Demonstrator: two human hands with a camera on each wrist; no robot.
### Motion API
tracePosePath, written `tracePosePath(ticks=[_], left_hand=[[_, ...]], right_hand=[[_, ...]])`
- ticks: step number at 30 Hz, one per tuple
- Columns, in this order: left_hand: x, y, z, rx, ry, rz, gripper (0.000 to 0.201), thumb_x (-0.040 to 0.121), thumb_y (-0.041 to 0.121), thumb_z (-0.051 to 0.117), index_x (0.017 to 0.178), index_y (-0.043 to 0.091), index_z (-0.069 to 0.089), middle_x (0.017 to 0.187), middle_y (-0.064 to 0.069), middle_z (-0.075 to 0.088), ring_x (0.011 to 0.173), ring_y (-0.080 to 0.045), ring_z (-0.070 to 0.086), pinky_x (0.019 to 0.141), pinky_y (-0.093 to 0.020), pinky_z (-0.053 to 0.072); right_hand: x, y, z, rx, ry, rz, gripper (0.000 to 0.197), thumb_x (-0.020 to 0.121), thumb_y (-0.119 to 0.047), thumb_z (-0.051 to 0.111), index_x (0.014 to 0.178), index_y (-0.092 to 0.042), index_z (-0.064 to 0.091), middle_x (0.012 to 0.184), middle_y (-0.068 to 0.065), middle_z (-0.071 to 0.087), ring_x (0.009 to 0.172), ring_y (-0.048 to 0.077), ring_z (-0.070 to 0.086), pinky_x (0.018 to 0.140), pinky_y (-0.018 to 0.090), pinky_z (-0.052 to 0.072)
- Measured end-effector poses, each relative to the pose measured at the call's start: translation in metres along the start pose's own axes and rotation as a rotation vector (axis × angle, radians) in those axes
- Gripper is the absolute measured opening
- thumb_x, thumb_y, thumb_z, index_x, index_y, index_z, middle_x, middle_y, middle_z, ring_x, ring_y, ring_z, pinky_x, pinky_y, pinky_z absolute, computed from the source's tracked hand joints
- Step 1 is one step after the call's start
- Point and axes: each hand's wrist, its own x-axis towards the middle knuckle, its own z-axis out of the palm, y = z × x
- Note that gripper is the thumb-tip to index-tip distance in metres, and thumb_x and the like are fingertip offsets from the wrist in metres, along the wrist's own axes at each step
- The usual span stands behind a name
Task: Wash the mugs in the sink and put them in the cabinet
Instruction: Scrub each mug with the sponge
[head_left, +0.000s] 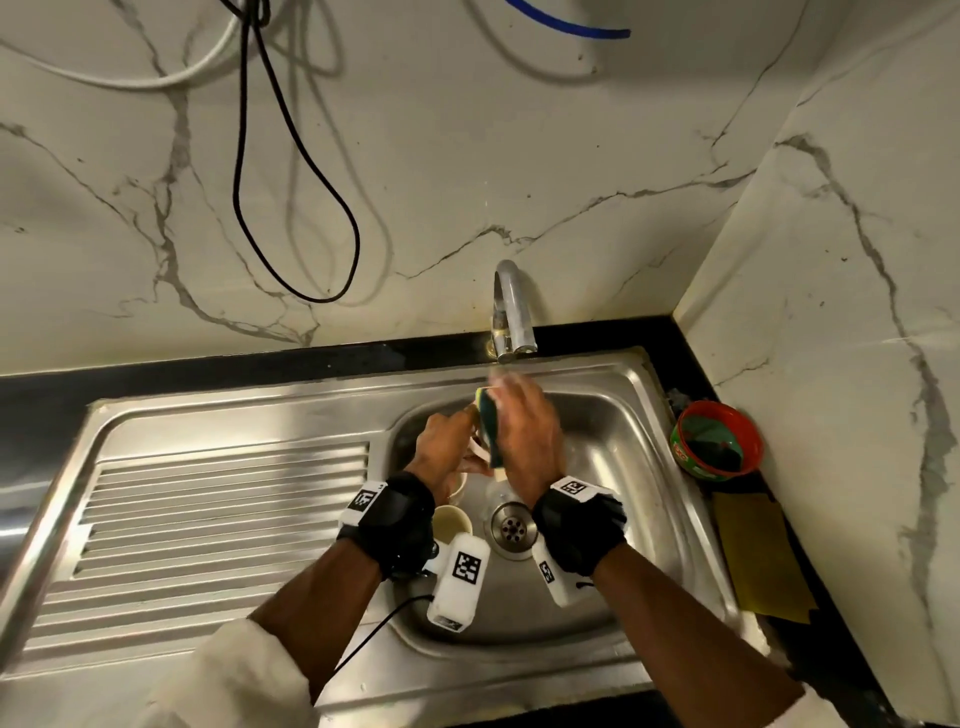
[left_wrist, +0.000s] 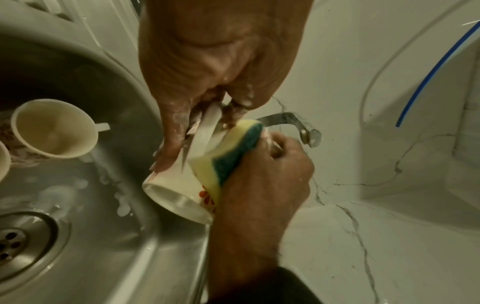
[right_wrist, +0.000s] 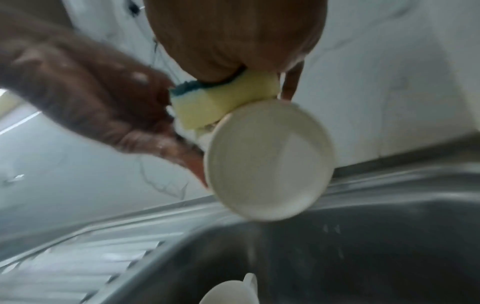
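Observation:
Over the sink basin (head_left: 613, 467) my left hand (head_left: 449, 447) grips a cream mug (left_wrist: 176, 191) with an orange flower print by its handle, its mouth tilted down toward the basin. My right hand (head_left: 524, 426) holds a yellow and green sponge (head_left: 488, 431) and presses it against the mug's outer wall (right_wrist: 267, 164). Both hands are wet with suds. Another cream mug (head_left: 451, 522) lies in the basin below my left wrist, and a second one (left_wrist: 2, 162) shows at the left wrist view's edge.
The chrome faucet (head_left: 511, 312) rises just behind my hands. The drain (head_left: 513, 530) sits in the basin's middle, amid soapy water. A ribbed drainboard (head_left: 208, 519) lies to the left. A red soap tub (head_left: 719, 441) and a yellow cloth (head_left: 758, 556) sit on the right counter.

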Motion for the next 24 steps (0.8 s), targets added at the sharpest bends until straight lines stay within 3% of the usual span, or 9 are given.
tracePosePath(ticks=[3,6,8,11,13,15,19,22,24], left_hand=[[0.001,0.000,0.001,-0.069,0.061,-0.024,0.019,0.088,0.017,0.051,0.081,0.008,0.066,0.085,-0.017,0.065,0.074,-0.033,0.065,0.071,-0.046,0.059],[-0.005,0.001,-0.001,-0.082,0.031,-0.020,0.021,0.088,0.019,0.053,0.088,0.005,0.068,0.091,-0.021,0.069,0.078,-0.034,0.069,0.076,-0.052,0.060],[-0.007,0.001,0.000,-0.108,0.028,-0.023,0.025,0.093,0.023,0.057,0.101,0.002,0.069,0.096,-0.022,0.071,0.082,-0.034,0.072,0.076,-0.054,0.060],[-0.007,0.002,0.002,-0.155,0.028,-0.047,0.039,0.095,0.034,0.061,0.116,0.001,0.061,0.106,-0.023,0.069,0.086,-0.033,0.073,0.072,-0.050,0.061],[-0.007,0.003,0.000,-0.137,-0.010,-0.051,0.040,0.096,0.037,0.059,0.119,0.005,0.060,0.110,-0.021,0.069,0.090,-0.031,0.073,0.077,-0.050,0.060],[-0.008,0.004,-0.003,-0.103,-0.045,-0.051,0.034,0.097,0.037,0.057,0.115,0.008,0.063,0.109,-0.018,0.070,0.093,-0.031,0.072,0.083,-0.051,0.059],[-0.009,0.001,-0.002,-0.109,-0.019,-0.043,0.033,0.097,0.035,0.057,0.112,0.006,0.066,0.102,-0.018,0.073,0.091,-0.031,0.073,0.080,-0.053,0.059],[-0.007,0.000,0.002,-0.102,0.009,-0.001,0.027,0.098,0.027,0.056,0.105,0.004,0.068,0.100,-0.021,0.071,0.086,-0.031,0.071,0.070,-0.044,0.061],[-0.010,0.001,0.004,-0.085,0.031,0.014,0.018,0.098,0.025,0.056,0.096,0.009,0.063,0.100,-0.018,0.069,0.086,-0.030,0.071,0.069,-0.043,0.061]], right_hand=[[-0.005,-0.006,0.005,0.081,-0.107,0.020,0.055,0.100,-0.043,0.032,0.134,-0.005,0.053,0.139,0.015,0.053,0.135,0.028,0.044,0.113,0.045,0.035],[-0.004,-0.001,0.003,0.081,-0.175,0.081,0.064,0.099,-0.054,0.020,0.139,-0.012,0.046,0.144,0.009,0.048,0.140,0.022,0.037,0.118,0.044,0.024],[-0.002,0.003,0.003,0.164,-0.125,0.160,0.052,0.099,-0.051,0.028,0.128,-0.014,0.051,0.128,0.008,0.057,0.120,0.022,0.053,0.106,0.041,0.039],[0.013,0.008,0.006,0.314,0.008,0.502,0.033,0.102,-0.038,0.038,0.116,-0.012,0.052,0.102,0.013,0.065,0.092,0.029,0.064,0.082,0.048,0.052],[0.023,0.016,0.004,0.404,0.010,0.754,0.029,0.102,-0.036,0.038,0.114,-0.010,0.046,0.104,0.018,0.065,0.093,0.034,0.065,0.081,0.050,0.053],[0.029,0.023,0.000,0.404,-0.008,0.867,0.031,0.102,-0.035,0.040,0.112,-0.006,0.047,0.108,0.020,0.065,0.098,0.036,0.063,0.082,0.043,0.051],[0.023,0.013,0.001,-0.119,-0.016,0.627,0.039,0.102,-0.037,0.038,0.106,-0.010,0.066,0.105,0.013,0.069,0.101,0.030,0.059,0.087,0.041,0.044],[0.008,-0.009,0.012,-0.019,0.018,0.418,0.057,0.098,-0.056,0.032,0.113,-0.009,0.060,0.104,0.011,0.065,0.098,0.026,0.058,0.088,0.040,0.046],[0.005,-0.010,0.013,0.032,0.035,0.431,0.055,0.098,-0.054,0.037,0.111,-0.004,0.055,0.105,0.014,0.062,0.099,0.028,0.056,0.090,0.039,0.044]])
